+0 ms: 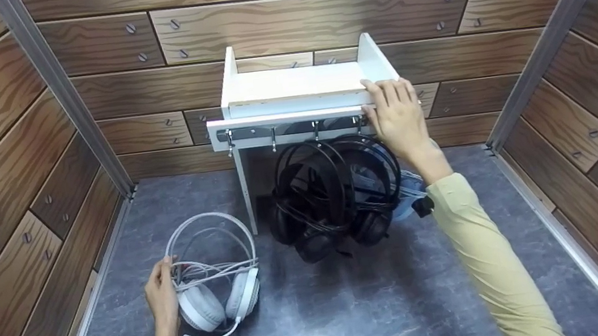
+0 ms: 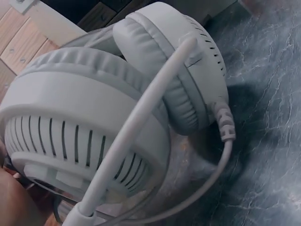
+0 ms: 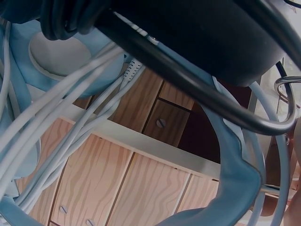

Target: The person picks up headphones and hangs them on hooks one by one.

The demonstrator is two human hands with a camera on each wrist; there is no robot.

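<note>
At the lower left in the head view, my left hand (image 1: 161,293) holds a white headset (image 1: 252,253) by the side of its headband. Its cable is bundled across the band, and the ear cups and boom microphone (image 2: 141,113) fill the left wrist view. My right hand (image 1: 398,116) grips the right end of a white rack (image 1: 293,117), fingers over the top edge and thumb at the front. Black headsets (image 1: 313,240) hang from the rack's hooks beside that hand. Behind them is a light blue headset (image 3: 240,174) with pale cables (image 3: 56,113), partly hidden in the head view.
Metal hooks (image 1: 273,137) line the rack's front rail, the two leftmost bare. A shelf board (image 1: 294,82) with upright sides tops the rack, near the wood-patterned back wall (image 1: 315,20). The grey marbled floor (image 1: 373,307) lies between metal-edged side walls.
</note>
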